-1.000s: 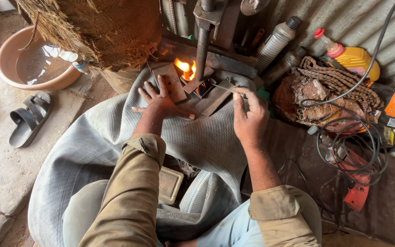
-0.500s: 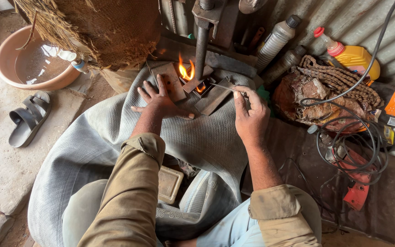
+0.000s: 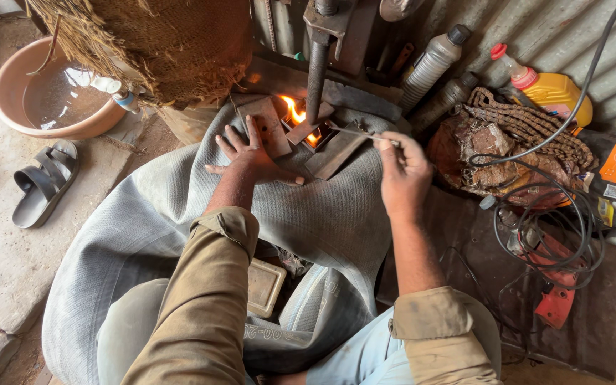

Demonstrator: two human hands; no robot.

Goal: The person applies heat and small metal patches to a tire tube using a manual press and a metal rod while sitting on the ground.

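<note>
Support surface: grey tyre (image 3: 144, 235) draped over the work spot, resting on stone-slab floor (image 3: 1, 264). Left hand (image 3: 251, 160) pressed flat, fingers spread, on the tyre's upper face. Right hand (image 3: 404, 175) pinches a thin metal rod (image 3: 354, 131) just above the tyre edge.

On the tyre, just beyond left fingertips: rusty flat metal plates (image 3: 269, 125), one under the fingertips; another plate (image 3: 336, 153) between the two hands. Small flame (image 3: 297, 114) burns among the plates, near the rod tip.

On the floor, well left of left hand: dark sandal (image 3: 44, 182); pink basin (image 3: 19, 121) with water beyond it
</note>
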